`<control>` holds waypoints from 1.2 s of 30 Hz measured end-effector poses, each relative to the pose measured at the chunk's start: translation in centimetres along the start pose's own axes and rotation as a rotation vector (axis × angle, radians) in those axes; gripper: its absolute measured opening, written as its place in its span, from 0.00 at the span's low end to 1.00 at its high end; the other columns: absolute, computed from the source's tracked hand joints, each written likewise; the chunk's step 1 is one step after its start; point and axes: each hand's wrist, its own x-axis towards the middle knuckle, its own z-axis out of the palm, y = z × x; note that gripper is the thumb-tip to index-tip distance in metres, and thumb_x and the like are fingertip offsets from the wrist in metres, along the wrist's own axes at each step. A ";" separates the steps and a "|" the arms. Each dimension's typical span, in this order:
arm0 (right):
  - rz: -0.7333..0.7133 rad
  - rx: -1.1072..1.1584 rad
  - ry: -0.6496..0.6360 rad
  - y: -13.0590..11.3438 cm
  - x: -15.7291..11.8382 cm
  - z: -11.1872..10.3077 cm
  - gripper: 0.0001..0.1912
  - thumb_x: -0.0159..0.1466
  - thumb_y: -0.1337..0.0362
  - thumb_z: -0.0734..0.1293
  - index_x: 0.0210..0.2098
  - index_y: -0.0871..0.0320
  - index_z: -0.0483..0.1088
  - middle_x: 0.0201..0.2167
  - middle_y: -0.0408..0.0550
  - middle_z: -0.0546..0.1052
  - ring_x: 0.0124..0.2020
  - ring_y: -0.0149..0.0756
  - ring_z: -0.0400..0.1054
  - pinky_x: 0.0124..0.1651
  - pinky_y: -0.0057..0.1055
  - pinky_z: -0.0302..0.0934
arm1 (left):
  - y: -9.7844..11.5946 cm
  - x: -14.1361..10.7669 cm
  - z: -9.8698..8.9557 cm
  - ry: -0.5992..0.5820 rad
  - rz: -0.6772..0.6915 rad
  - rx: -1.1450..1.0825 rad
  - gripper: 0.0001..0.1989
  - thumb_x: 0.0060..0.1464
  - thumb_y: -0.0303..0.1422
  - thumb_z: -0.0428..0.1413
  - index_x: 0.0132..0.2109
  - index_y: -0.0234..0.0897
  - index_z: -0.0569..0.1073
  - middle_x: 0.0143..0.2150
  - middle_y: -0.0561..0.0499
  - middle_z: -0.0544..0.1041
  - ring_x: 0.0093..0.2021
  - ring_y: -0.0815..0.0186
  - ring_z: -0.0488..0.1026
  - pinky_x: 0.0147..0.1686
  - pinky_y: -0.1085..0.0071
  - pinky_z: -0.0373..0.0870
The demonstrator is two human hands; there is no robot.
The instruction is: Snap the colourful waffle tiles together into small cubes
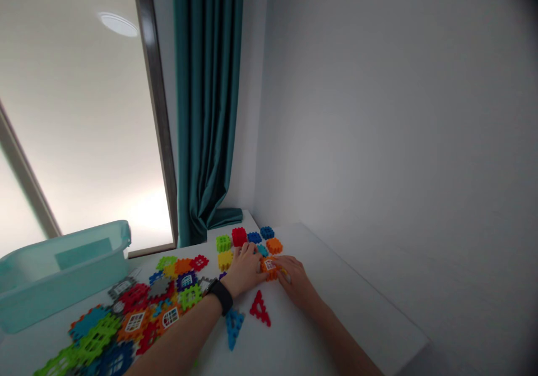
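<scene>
An orange building block with a white window [269,265] stands on the table between my two hands. My left hand [246,269], with a dark watch on its wrist, closes on the block's left side, its thumb low at the near edge. From the right, my right hand [297,281] grips the same block with fingers on its top and side. Partly behind my left fingers are a yellow block [225,260] and a light blue block [262,250]. Nearer to me lie a red triangle piece [260,309] and a blue triangle piece [233,328].
Behind my hands stand a green block [223,243], a red block [239,236], blue blocks [267,232] and an orange block [274,245]. Many flat interlocking pieces [138,320] lie heaped at left, beside a translucent teal bin [63,292]. A wall [378,140] borders the white table [357,303].
</scene>
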 end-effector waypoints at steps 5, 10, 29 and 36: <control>0.008 0.000 -0.009 0.0 -0.1 0.1 0.15 0.67 0.67 0.61 0.49 0.52 0.75 0.50 0.50 0.79 0.54 0.43 0.71 0.59 0.47 0.63 | 0.0 0.1 0.4 -0.004 -0.017 0.003 0.16 0.56 0.44 0.59 0.46 0.39 0.76 0.54 0.42 0.70 0.60 0.46 0.63 0.60 0.48 0.56; 0.020 -0.007 -0.021 -0.1 -0.2 0.1 0.15 0.66 0.67 0.61 0.49 0.51 0.75 0.50 0.49 0.79 0.53 0.43 0.72 0.58 0.46 0.64 | -0.1 0.1 0.8 -0.012 -0.023 0.000 0.15 0.56 0.45 0.59 0.45 0.41 0.77 0.53 0.43 0.71 0.61 0.46 0.62 0.61 0.48 0.55; 0.073 -0.021 -0.056 -0.1 -0.4 0.5 0.14 0.65 0.68 0.61 0.46 0.52 0.75 0.46 0.49 0.78 0.49 0.43 0.71 0.54 0.44 0.64 | 0.0 0.1 1.2 -0.008 -0.050 0.017 0.17 0.55 0.47 0.58 0.46 0.40 0.76 0.54 0.42 0.72 0.61 0.45 0.61 0.61 0.48 0.54; 0.091 -0.019 -0.081 -0.2 -0.4 0.4 0.13 0.65 0.68 0.61 0.46 0.52 0.74 0.45 0.50 0.78 0.48 0.44 0.71 0.53 0.44 0.64 | 0.1 0.3 1.4 0.004 -0.062 0.032 0.19 0.54 0.49 0.59 0.45 0.40 0.76 0.54 0.41 0.72 0.61 0.43 0.62 0.61 0.45 0.53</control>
